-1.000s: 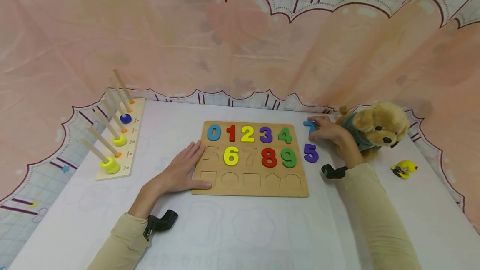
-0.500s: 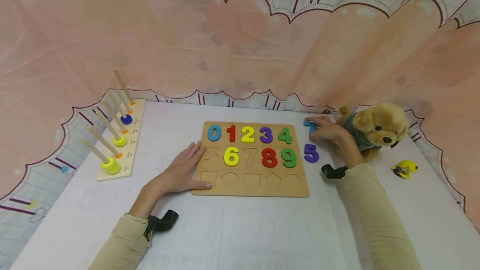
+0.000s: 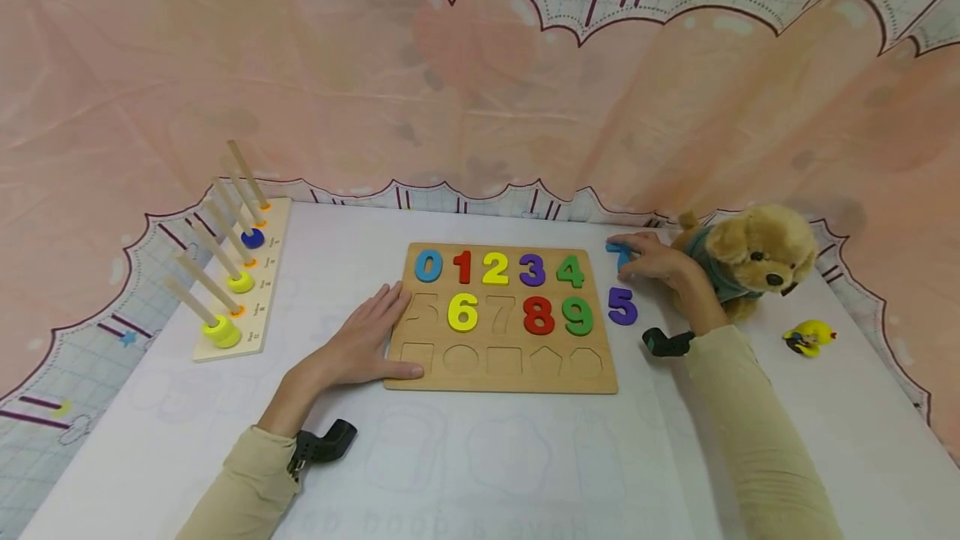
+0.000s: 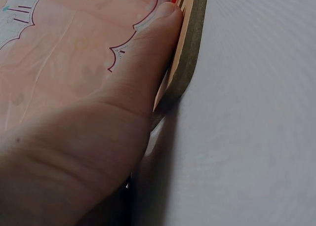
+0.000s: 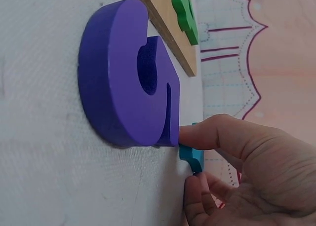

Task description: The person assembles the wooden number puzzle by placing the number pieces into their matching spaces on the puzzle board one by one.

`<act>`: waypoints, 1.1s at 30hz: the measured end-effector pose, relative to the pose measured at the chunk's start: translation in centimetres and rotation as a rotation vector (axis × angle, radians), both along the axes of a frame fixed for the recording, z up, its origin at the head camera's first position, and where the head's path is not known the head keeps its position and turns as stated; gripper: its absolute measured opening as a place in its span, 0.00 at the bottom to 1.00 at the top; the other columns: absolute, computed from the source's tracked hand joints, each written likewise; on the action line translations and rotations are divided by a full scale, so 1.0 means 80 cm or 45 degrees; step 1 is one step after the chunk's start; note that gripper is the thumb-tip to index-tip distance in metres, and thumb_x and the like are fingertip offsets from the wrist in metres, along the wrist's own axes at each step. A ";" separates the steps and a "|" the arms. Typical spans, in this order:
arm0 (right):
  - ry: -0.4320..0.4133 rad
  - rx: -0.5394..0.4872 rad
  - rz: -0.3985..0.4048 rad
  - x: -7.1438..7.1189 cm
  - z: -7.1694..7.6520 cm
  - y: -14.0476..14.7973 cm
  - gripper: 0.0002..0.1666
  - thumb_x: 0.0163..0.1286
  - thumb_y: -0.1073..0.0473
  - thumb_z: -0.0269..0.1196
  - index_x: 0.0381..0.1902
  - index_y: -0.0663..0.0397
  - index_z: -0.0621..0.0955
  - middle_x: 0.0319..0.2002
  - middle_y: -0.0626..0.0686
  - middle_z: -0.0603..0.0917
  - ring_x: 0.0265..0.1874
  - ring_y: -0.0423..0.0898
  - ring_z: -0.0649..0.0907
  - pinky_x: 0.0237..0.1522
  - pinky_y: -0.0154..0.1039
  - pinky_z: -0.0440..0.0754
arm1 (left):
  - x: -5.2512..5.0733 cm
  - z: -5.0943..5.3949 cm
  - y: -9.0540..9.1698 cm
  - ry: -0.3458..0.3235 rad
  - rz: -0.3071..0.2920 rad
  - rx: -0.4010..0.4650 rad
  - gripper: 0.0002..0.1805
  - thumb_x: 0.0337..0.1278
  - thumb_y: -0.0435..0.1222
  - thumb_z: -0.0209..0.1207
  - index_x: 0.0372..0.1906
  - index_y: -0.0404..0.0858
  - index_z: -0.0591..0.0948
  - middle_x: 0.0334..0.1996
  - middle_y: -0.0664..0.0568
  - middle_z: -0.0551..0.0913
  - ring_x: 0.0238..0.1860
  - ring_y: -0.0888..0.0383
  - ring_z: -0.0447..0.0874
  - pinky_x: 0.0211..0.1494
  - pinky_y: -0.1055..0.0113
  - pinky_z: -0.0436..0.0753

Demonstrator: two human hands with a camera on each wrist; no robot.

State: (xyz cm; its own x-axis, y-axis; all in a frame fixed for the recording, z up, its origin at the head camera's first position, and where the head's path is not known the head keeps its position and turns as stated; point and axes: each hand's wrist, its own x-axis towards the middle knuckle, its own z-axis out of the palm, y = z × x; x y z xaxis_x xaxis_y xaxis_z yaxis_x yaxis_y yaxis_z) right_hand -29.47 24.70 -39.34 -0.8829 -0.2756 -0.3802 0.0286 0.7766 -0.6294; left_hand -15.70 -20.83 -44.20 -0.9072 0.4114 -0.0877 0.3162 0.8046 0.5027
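Right hand (image 3: pixel 651 260) pinching the blue number seven (image 3: pixel 619 248) near the worktop's (image 3: pixel 480 457) far edge, beyond the purple five (image 3: pixel 622 305); left hand (image 3: pixel 366 342), fingers extended, on the number board's (image 3: pixel 517 382) left edge!

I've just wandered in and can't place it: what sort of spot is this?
Probably a children's play or learning corner, though it could be staged: a number board, a toy dog and a toy duck sit on a white table.

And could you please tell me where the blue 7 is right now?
In the head view, the blue 7 is pinched by the right hand, beyond the purple 5 and right of the wooden board.
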 end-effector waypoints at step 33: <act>0.021 0.001 -0.101 -0.001 -0.003 -0.007 0.41 0.63 0.62 0.63 0.72 0.59 0.62 0.68 0.68 0.49 0.56 0.59 0.62 0.62 0.53 0.63 | 0.004 0.007 0.001 -0.022 0.007 0.011 0.63 0.44 0.61 0.67 0.77 0.35 0.48 0.79 0.40 0.42 0.79 0.40 0.36 0.78 0.40 0.44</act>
